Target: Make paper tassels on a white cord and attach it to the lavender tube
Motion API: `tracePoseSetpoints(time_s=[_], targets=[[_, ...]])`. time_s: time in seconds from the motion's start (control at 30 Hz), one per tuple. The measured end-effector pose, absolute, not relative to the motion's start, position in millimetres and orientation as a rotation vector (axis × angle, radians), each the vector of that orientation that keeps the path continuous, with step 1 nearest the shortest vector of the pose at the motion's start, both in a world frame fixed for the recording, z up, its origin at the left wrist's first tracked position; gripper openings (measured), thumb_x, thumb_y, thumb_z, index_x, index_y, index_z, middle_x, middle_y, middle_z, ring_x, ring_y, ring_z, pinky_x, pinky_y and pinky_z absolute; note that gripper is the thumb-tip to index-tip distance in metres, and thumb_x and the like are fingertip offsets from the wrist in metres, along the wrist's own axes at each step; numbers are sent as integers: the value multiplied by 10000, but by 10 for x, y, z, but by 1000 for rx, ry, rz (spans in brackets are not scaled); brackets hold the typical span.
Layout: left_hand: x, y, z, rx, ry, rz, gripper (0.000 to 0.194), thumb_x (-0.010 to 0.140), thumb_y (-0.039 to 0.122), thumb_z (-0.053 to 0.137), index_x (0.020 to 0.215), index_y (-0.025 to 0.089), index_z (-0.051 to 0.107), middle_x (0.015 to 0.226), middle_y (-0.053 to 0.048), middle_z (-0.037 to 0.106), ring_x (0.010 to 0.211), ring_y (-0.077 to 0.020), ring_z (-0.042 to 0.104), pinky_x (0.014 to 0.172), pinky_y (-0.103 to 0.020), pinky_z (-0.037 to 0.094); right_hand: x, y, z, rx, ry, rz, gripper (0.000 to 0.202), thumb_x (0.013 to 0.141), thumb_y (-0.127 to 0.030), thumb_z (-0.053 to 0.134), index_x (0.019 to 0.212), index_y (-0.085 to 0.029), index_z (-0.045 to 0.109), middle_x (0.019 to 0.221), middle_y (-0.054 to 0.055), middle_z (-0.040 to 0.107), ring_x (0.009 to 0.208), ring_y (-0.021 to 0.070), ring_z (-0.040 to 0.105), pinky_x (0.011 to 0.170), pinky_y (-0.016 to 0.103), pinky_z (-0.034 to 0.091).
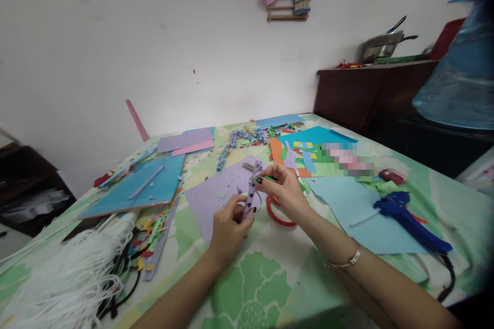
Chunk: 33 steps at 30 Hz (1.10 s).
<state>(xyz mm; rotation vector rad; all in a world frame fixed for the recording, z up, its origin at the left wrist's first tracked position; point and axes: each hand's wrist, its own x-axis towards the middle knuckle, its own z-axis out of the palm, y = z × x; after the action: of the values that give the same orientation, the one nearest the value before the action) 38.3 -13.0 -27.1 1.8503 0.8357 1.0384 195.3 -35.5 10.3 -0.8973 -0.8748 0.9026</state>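
A narrow purple piece with dark dots point(251, 194) stands nearly upright between my two hands. My left hand point(230, 223) grips its lower end between thumb and fingers. At its upper part, my right hand point(283, 190) has thumb and fingers pinched together, with a small green bit showing at the fingertips; what exactly they hold is too small to tell. Scissors with red handles point(281, 220) lie partly hidden below my right hand. Beneath both hands is a purple sheet point(204, 200), with a curled white cord point(232, 177) on it.
A blue glue gun point(411, 223) lies on a light blue sheet point(347, 205) at right. White strings point(73, 272) and a blue board point(135, 190) are at left. Behind are a decorated twisted strip point(235, 141), coloured paper pieces point(291, 157) and a purple sheet stack point(185, 140).
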Motion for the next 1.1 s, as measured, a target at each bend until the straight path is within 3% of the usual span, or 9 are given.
tracePoseSetpoints(time_s=[0.33,0.53,0.73,1.1], targets=[[371,-150,-298,1874,805,1049,160,769,245,609,910,186,560,543,70,512,419,-76,436,389,-157,358,1942,-358,88,-845,-891,951,362,601,-243,822,825,-190,542,852,-21,573,693,127,600,661,286,478],[372,-124,-312,1850,785,1051,150,777,244,606,906,192,549,503,90,449,408,-71,383,393,-162,326,1962,-348,73,-795,-908,986,320,635,-226,812,864,-190,592,881,-9,597,728,126,609,697,284,482],[369,-138,-317,1791,754,1015,177,760,258,617,906,186,548,541,65,508,423,-78,411,401,-174,342,1981,-351,77,-748,-857,1099,377,605,-256,843,893,-200,605,790,-4,665,716,137,634,694,278,487],[372,-176,-267,1918,781,1029,112,773,244,590,860,189,549,517,81,454,429,-74,400,429,-175,308,1947,-354,79,-751,-879,1073,402,579,-310,860,867,-221,593,752,-10,674,690,153,636,702,310,485]])
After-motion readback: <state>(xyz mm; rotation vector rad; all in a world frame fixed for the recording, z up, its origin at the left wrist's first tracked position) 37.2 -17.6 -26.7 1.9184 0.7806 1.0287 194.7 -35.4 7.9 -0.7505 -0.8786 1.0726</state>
